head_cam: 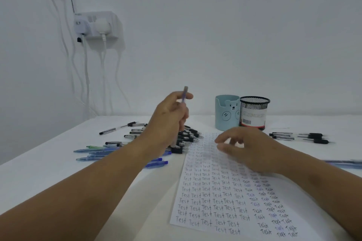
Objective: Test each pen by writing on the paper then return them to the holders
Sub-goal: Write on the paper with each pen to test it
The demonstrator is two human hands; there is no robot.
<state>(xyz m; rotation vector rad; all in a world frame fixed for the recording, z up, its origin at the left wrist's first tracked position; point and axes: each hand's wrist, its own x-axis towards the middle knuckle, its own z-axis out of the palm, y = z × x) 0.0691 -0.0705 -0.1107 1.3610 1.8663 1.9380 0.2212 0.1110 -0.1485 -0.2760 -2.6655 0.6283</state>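
My left hand (pixel 168 117) is raised above the table and grips a purple-blue pen (pixel 184 93) that points upward. My right hand (pixel 248 148) hovers over the upper part of the paper (pixel 225 197), fingers spread and relaxed, holding nothing. The sheet is covered with rows of the word "Test". Behind the paper stand two holders: a light blue bear cup (pixel 227 112) and a black mesh cup (pixel 253 112). A pile of black-capped pens (pixel 186 137) lies just left of the paper, under my left hand.
Blue pens (pixel 94 152) lie at the left of the table, loose black pens (pixel 117 129) farther back. Several more black pens (pixel 299 137) rest at the right, and another pen (pixel 344 162) near the right edge. A wall socket with cables (pixel 96 25) hangs at back left.
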